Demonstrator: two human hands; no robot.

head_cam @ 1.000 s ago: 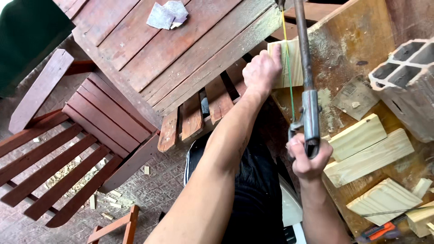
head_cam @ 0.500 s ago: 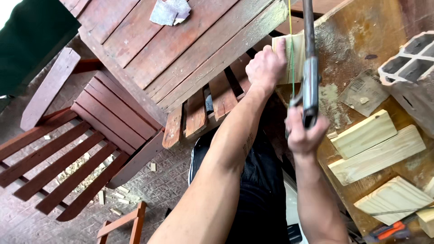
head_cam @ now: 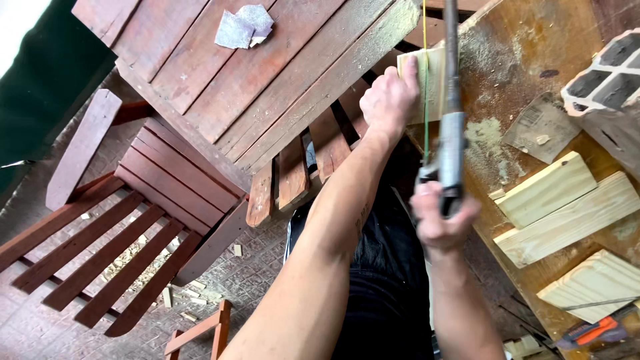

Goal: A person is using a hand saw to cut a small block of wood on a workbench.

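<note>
On the dusty workbench (head_cam: 533,60), the left hand (head_cam: 390,100) pinned a pale wood block (head_cam: 427,83) while the right hand (head_cam: 443,217), fingers closed, gripped a hacksaw (head_cam: 452,113). A jumping blade could have nicked the nearby thumb.

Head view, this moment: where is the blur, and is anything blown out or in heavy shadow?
Head view: right hand and saw are motion-blurred; left hand on the pale wood piece is sharper; the top-left corner is blown out white; daylight is soft, no hard shadows; the slatted table looks crisp.
</note>
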